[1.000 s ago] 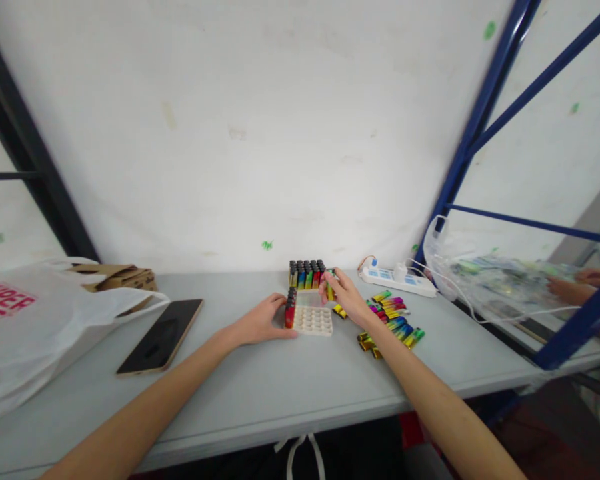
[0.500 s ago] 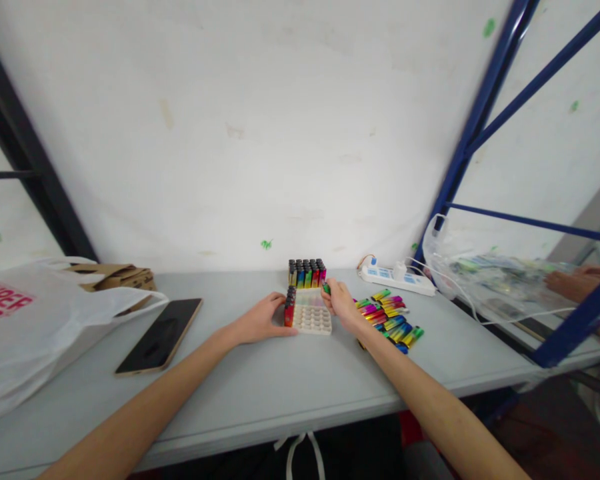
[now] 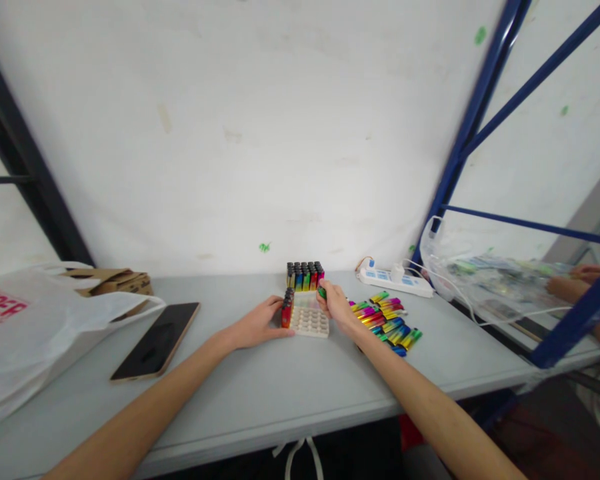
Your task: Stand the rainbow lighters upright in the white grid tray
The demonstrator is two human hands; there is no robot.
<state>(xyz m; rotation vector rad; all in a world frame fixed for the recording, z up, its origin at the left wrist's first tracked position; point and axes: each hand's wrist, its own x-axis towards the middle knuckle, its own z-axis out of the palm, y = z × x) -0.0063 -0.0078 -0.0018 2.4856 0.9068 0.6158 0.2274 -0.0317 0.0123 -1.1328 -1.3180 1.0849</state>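
A white tray with rows of round pockets lies on the grey table. Several lighters stand in its left column, a red one in front. My left hand curves around the tray's left side, thumb at the front corner and fingers by the lighters. Above the tray's right part, my right hand is closed on a green lighter. Behind the tray stands a block of upright coloured lighters. Right of my right hand, several metallic multicoloured lighters lie in a loose pile.
A phone and a white plastic bag are on the left, with folded cardboard behind. A power strip lies at the back right. Beyond the blue frame, another person's hands are near clear plastic bags.
My right hand has shifted slightly left over the tray with the green lighter. The whole view has moved a little. My left hand keeps its place at the tray.
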